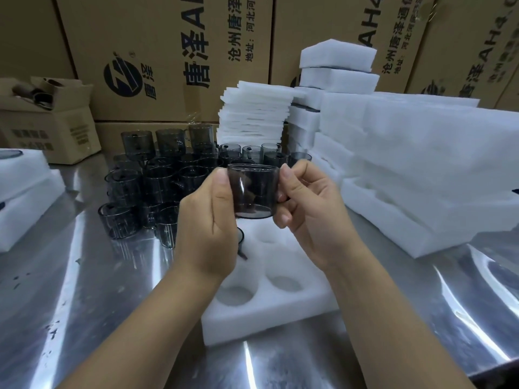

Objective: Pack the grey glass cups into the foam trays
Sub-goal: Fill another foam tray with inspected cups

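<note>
glass cup (254, 192): held in the air between both hands, directly above foam tray (269, 313). left hand (207, 220) curls round the cup's left wall, thumb up near the rim. right hand (306, 214) pinches the right side at the handle (283, 198).

handling, as i judge it: light, rigid, smooth-walled, breakable. i grip the wall with thumb opposing fingers, or take the handle, and lower the cup level. the foam should yield and cushion.

obscured items:
- the handle is mostly covered by the right fingers, so i cannot read its shape.
- a seated cup (240, 239) under the left hand shows only a dark rim edge.
- stock cups (157, 178) beyond the left hand overlap, so i cannot count them.
</note>
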